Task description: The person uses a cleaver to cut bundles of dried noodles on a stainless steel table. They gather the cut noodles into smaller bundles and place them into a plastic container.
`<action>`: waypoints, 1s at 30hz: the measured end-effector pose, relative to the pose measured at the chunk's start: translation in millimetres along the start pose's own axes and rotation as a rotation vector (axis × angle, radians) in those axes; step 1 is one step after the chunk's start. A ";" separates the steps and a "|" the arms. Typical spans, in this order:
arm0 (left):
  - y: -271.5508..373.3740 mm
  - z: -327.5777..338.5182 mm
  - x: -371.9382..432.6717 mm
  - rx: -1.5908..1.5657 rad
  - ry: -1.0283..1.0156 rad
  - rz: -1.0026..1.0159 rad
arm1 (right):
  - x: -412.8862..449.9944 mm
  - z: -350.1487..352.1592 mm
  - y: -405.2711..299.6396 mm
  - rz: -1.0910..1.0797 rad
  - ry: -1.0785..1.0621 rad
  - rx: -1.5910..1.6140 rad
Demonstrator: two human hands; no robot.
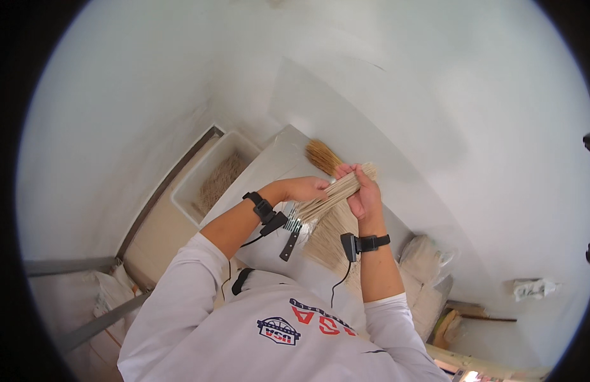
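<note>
A bundle of thin, pale, stiff strands, which look like dried noodles, slants across both hands above a metal-topped table. My right hand is wrapped around its upper part, thumb on top. At the near left side of the bundle, the bent fingers of my left hand pinch its edge. Just below lies a cleaver-like knife with a black riveted handle and a shiny blade partly covered by strands. Under my right forearm spreads a loose layer of the same strands.
A whisk brush of straw-coloured bristles lies beyond my hands against the wall. Left of the table stands a white plastic bin holding short broken strands. Plastic-wrapped packs are at the right.
</note>
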State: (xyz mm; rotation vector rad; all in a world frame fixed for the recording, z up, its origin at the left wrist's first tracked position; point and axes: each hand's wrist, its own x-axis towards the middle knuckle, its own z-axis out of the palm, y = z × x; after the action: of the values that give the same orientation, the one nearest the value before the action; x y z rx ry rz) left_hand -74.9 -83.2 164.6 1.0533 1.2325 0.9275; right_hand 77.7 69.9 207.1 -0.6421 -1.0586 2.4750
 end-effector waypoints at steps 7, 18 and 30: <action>-18.7 66.5 -30.7 -0.512 -0.011 -0.162 | -33.7 -41.0 37.7 0.181 0.055 0.452; -45.7 134.0 -80.7 -0.950 0.012 -0.336 | -109.8 -50.4 76.7 0.215 -0.061 0.633; -60.6 155.6 -76.8 -0.880 0.065 -0.402 | -107.2 -61.8 88.8 0.277 -0.025 0.614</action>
State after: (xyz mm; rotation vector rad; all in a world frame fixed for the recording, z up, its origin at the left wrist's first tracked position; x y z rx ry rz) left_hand 70.1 -191.0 131.0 0.0742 0.8792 1.0310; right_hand 185.9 -5.5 130.9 -0.5824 -0.1797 2.8357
